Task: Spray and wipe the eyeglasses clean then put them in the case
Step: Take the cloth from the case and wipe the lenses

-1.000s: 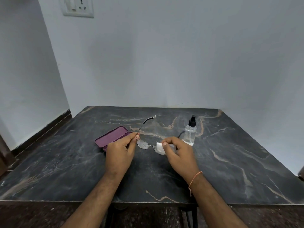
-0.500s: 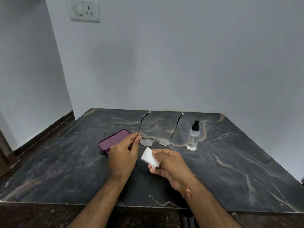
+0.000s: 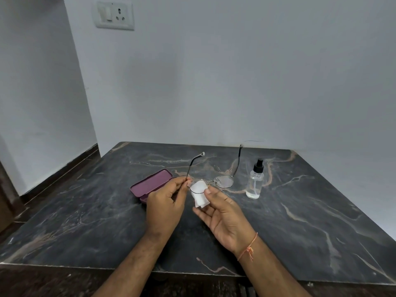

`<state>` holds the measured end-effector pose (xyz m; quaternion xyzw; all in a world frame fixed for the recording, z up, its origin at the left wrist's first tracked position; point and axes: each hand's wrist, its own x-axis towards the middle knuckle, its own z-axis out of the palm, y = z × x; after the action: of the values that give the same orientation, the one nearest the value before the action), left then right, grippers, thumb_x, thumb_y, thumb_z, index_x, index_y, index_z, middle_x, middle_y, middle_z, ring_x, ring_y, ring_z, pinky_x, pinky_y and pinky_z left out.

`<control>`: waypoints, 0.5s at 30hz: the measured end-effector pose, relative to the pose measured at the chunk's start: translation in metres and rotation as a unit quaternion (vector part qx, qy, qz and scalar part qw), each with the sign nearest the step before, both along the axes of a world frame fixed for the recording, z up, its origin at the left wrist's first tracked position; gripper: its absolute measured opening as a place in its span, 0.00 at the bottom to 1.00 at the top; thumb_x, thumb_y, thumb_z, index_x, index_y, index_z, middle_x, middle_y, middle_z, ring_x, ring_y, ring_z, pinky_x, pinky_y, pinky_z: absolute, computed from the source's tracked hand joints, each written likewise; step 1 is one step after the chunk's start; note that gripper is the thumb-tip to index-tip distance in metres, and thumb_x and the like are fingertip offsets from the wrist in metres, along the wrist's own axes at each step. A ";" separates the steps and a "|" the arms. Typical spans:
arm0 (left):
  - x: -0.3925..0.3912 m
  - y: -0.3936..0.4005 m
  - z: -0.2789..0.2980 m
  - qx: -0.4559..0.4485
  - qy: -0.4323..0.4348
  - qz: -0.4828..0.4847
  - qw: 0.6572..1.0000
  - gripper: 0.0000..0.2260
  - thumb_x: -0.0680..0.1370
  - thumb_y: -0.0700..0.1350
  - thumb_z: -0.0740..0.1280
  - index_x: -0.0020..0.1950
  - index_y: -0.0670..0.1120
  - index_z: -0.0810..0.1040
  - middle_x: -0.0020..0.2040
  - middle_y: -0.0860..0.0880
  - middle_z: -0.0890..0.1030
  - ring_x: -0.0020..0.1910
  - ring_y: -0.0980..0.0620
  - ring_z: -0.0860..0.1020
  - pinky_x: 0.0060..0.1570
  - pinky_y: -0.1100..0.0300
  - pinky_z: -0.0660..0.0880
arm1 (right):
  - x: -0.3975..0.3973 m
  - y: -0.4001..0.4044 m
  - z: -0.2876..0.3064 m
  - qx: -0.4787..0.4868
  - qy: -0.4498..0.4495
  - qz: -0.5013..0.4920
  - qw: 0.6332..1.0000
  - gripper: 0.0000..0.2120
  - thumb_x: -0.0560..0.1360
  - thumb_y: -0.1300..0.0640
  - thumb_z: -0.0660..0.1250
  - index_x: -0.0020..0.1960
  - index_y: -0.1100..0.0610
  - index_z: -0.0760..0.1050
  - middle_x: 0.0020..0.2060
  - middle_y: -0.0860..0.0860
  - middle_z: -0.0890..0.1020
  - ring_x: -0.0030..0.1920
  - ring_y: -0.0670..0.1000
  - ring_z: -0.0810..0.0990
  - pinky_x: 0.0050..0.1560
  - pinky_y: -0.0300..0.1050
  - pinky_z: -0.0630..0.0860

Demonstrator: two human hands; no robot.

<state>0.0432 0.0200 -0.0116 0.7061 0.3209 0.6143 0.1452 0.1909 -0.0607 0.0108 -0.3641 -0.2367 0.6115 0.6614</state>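
A: What changed? Half a second back the right hand (image 3: 222, 213) held the white cloth (image 3: 200, 195) away from the eyeglasses (image 3: 224, 181); now it pinches it against the left-side lens.

B: Yeah, wiping's resumed I'd guess. Left hand (image 3: 166, 203) pinches the frame by the hinge, glasses up over the surface (image 3: 300, 221) middle. Case (image 3: 151, 183) lies toward the left edge, spray bottle (image 3: 255, 181) right.

No text, label, brand or number can be read anywhere.
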 end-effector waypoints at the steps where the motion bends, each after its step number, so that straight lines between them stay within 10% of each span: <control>1: 0.000 0.000 -0.001 0.001 0.001 -0.006 1.000 0.10 0.82 0.44 0.74 0.62 0.45 0.89 0.55 0.58 0.89 0.55 0.66 0.87 0.55 0.65 0.84 | 0.000 -0.001 0.000 -0.001 0.001 0.001 1.000 0.18 0.77 0.59 0.73 0.66 0.59 0.82 0.62 0.59 0.86 0.59 0.55 0.84 0.71 0.60 0.77; 15: -0.002 -0.001 -0.002 -0.061 -0.058 -0.089 0.992 0.11 0.84 0.47 0.70 0.63 0.47 0.87 0.57 0.56 0.90 0.59 0.55 0.88 0.57 0.45 0.86 | 0.000 -0.002 0.002 0.011 -0.001 0.001 1.000 0.11 0.72 0.60 0.76 0.54 0.60 0.86 0.53 0.59 0.88 0.52 0.53 0.86 0.61 0.57 0.81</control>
<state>0.0414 0.0187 -0.0141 0.6846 0.2845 0.6187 0.2601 0.1909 -0.0631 0.0130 -0.3577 -0.2446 0.6092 0.6642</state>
